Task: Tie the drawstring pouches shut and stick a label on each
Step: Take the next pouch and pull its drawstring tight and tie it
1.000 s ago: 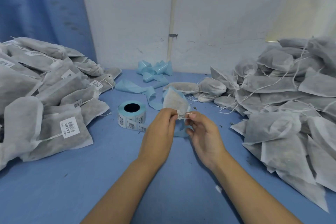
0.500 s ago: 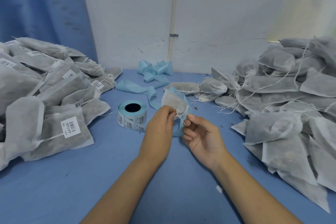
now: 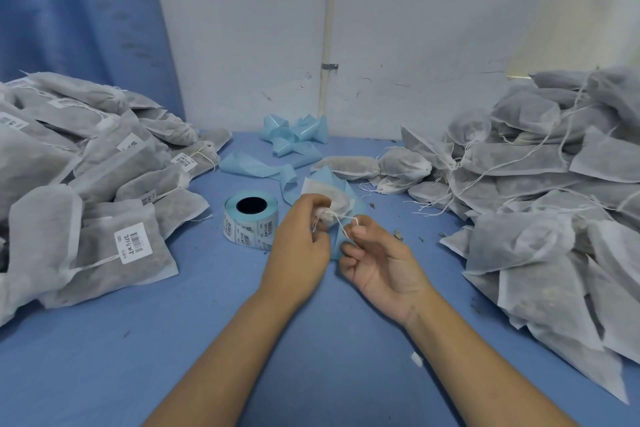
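One pouch (image 3: 337,199) is pinched by the left hand (image 3: 299,246), its drawstring (image 3: 341,224) by the right hand (image 3: 381,263); labelled pouches (image 3: 104,204) are piled aside, many unlabelled pouches (image 3: 540,239) are left undone.

Grey-white pouches (image 3: 519,243), blue table (image 3: 207,340), lt-blue label roll (image 3: 247,230) w/ barcodes.

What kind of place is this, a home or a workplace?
Probably a small packing workshop: a heap of labelled pouches on the left, unlabelled pouches on the right, a label roll between them.
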`<state>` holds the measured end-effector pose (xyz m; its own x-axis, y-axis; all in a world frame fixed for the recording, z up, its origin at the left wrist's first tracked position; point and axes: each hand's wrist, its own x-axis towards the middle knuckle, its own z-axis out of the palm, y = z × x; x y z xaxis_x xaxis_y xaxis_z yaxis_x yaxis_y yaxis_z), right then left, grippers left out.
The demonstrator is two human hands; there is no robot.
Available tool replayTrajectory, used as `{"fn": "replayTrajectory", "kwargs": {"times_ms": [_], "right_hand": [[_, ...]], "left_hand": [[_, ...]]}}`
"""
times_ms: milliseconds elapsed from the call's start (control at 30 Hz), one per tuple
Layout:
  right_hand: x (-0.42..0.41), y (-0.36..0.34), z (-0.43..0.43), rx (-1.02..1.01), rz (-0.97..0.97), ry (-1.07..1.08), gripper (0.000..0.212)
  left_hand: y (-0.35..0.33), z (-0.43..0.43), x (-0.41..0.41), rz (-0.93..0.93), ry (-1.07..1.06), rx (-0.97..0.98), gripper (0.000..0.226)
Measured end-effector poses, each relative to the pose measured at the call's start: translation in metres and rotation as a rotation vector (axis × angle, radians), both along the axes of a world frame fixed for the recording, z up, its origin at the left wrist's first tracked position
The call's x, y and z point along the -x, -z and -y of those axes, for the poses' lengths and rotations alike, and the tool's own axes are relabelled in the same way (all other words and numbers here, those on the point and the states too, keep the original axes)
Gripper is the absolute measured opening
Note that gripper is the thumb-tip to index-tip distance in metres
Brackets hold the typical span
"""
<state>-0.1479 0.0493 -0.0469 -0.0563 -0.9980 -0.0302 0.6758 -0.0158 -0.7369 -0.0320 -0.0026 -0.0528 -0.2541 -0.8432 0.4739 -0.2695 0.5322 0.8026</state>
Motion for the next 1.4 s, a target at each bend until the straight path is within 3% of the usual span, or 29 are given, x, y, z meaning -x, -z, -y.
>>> {"fn": "replayTrajectory", "kwargs": {"times_ms": [100,200,367,433,500,633,733,900,1000,1267,1400], "right_hand": [[-0.002,-0.002,-0.001,0.007,-0.006,-0.012,0.017],[-0.005,-0.003,-0.002,0.023,-0.037,-0.036,0.018],[-0.006,-0.003,-0.002,0.013,-0.059,-0.030,0.024],[-0.005,-0.002,0.000,-0.008,-0.043,0.029,0.017],[-0.005,-0.001,0.001,-0.024,-0.034,0.086,0.006],[-0.006,-0.001,0.002,-0.041,-0.166,0.155,0.018],[-0.009,-0.002,0.002,-0.039,-0.254,0.196,0.006],[-0.015,0.001,0.006,-0.104,-0.380,0.325,0.001],[-0.015,0.003,0.008,-0.104,-0.425,0.422,0.009],[-0.015,0.000,0.007,-0.083,-0.372,0.498,0.005],[-0.018,0.000,0.008,-0.087,-0.331,0.523,0.004]], "left_hand": [[-0.004,-0.001,-0.003,0.124,-0.097,0.194,0.045],[-0.005,0.001,-0.007,0.369,-0.237,0.468,0.047],[-0.005,0.006,-0.016,0.469,-0.398,0.558,0.022],[-0.007,0.007,-0.017,0.371,-0.345,0.521,0.011],[-0.010,0.006,-0.016,0.150,-0.248,0.327,0.007],[-0.014,0.001,-0.011,-0.297,-0.116,0.073,0.034],[-0.023,0.004,-0.009,-0.508,-0.098,-0.036,0.030],[-0.029,0.006,-0.003,-0.655,-0.028,-0.282,0.023],[-0.032,0.008,-0.002,-0.710,0.024,-0.367,0.024],[-0.028,0.004,-0.003,-0.808,0.286,-0.500,0.034],[-0.023,0.002,-0.002,-0.817,0.400,-0.542,0.029]]}}
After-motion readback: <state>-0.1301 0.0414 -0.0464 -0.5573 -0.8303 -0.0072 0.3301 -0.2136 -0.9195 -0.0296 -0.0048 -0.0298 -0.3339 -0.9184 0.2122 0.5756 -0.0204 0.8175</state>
